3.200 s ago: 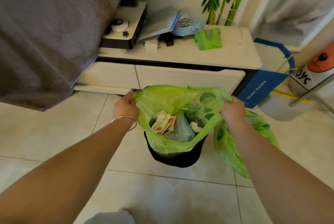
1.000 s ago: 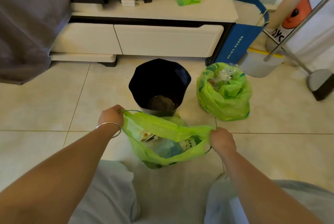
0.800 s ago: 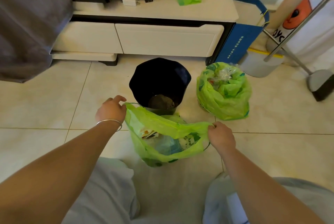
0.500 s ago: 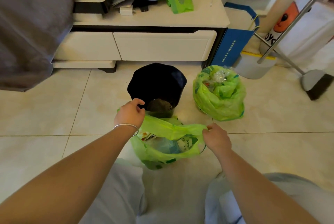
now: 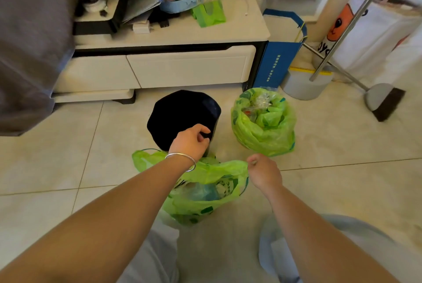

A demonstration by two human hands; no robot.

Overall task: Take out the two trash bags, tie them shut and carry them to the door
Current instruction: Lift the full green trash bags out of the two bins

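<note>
Reading "OYS" was possible on the white sack (image 5: 370, 31) well right of the black bin (image 5: 180, 116); the blue bag's (image 5: 277, 63) print was illegible. Near the bin, the right hand (image 5: 265, 174) pinched the near green bag's (image 5: 205, 193) rim, the left hand (image 5: 190, 141) curled loosely over the bin's front, grasping nothing visible. Another green bag (image 5: 265, 123) sat just right of the bin.

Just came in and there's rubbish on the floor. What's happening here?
A person is bagging up trash. The right hand pinches the rim of the near green bag, which sits open on the tiled floor in front of them. The left hand is curled by the black bin, holding no bag. The second green bag stands beside the bin, also untied.
</note>
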